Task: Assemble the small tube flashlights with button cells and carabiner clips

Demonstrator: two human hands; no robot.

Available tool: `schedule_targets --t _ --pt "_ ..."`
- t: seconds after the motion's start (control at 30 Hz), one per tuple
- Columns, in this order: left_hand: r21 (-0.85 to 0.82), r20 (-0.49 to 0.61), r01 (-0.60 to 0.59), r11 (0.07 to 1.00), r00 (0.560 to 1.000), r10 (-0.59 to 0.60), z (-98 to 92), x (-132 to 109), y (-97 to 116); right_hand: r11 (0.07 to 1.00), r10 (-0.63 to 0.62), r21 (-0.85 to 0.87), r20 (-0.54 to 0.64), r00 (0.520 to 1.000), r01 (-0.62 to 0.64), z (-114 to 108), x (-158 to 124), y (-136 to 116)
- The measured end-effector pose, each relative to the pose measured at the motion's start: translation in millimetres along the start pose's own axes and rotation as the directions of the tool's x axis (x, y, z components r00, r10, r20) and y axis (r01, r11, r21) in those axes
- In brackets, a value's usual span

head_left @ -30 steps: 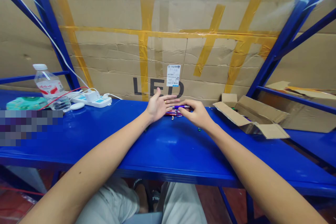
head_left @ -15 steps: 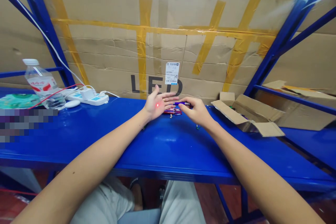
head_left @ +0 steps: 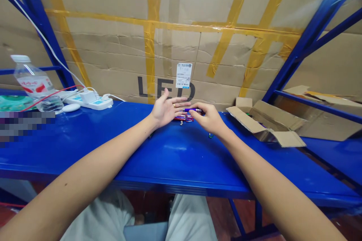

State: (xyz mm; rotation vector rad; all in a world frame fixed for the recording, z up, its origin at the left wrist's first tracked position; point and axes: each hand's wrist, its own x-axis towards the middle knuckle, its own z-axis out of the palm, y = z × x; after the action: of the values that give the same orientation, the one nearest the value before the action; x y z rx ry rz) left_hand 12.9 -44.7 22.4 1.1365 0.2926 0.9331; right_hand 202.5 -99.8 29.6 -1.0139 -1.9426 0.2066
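My right hand (head_left: 209,119) pinches a small purple pen-shaped light (head_left: 191,110), its tip pointed left at my left palm. My left hand (head_left: 165,109) is held open, palm facing right, fingers stretched out, a ring on one finger. Under both hands lies a small pile of red and purple pen lights (head_left: 184,118) on the blue metal shelf (head_left: 181,154). A tiny green part (head_left: 210,135) lies on the shelf beside my right wrist.
An open cardboard box (head_left: 266,124) sits at the right. A taped cardboard sheet marked LED (head_left: 169,45) stands behind. At the left are a water bottle (head_left: 35,84), a white power strip (head_left: 90,101) with cables, and a white mouse (head_left: 71,107).
A red light dot showed on my left palm half a second ago and is gone now. Both hands stay in about the same place over the pile.
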Motion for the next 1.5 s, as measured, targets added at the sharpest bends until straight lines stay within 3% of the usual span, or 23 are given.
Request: schedule_targets --t 0.27,0.4,0.47,0.57,0.7,0.8,0.93,1.13,1.27,1.5 --pt "0.011 0.002 -0.012 1.0 1.0 0.012 -1.2 3 -2 1.0 0.015 -0.023 0.009 1.0 -0.015 0 0 3" --pt "0.259 -0.033 -0.103 0.96 0.993 0.115 2.4 8 -1 1.0 0.024 -0.006 0.021 0.999 -0.024 1 3 13" --pt "0.502 -0.002 -0.168 0.848 0.981 0.195 3.2 12 1 0.999 0.04 -0.01 0.011 0.999 -0.04 3 6 22" --pt "0.769 0.162 -0.259 0.584 0.963 0.214 2.8 22 5 0.997 0.069 -0.022 0.055 0.996 -0.068 6 12 39" --pt "0.912 0.261 -0.308 0.272 0.945 0.195 -5.3 51 10 0.996 0.092 -0.016 0.046 0.995 -0.092 10 19 66" --pt "0.955 0.227 -0.255 0.153 0.958 0.178 -20.7 74 7 0.987 0.148 -0.06 -0.011 0.989 -0.149 13 29 88" --pt "0.976 0.111 -0.139 0.165 0.98 0.167 -49.2 89 -3 0.959 0.216 -0.201 0.049 0.975 -0.202 23 53 108" --pt "0.979 -0.053 0.024 0.2 0.989 0.139 -80.9 84 -9 0.936 0.259 -0.293 0.201 0.945 -0.195 50 75 110" --pt "0.982 -0.105 0.094 0.162 0.992 0.063 -85.7 80 -13 0.939 0.263 -0.289 0.258 0.93 -0.186 56 68 109" --pt "0.981 -0.169 0.174 0.086 0.983 -0.066 -80.8 79 -10 0.93 0.318 -0.299 0.356 0.879 -0.215 45 61 103"
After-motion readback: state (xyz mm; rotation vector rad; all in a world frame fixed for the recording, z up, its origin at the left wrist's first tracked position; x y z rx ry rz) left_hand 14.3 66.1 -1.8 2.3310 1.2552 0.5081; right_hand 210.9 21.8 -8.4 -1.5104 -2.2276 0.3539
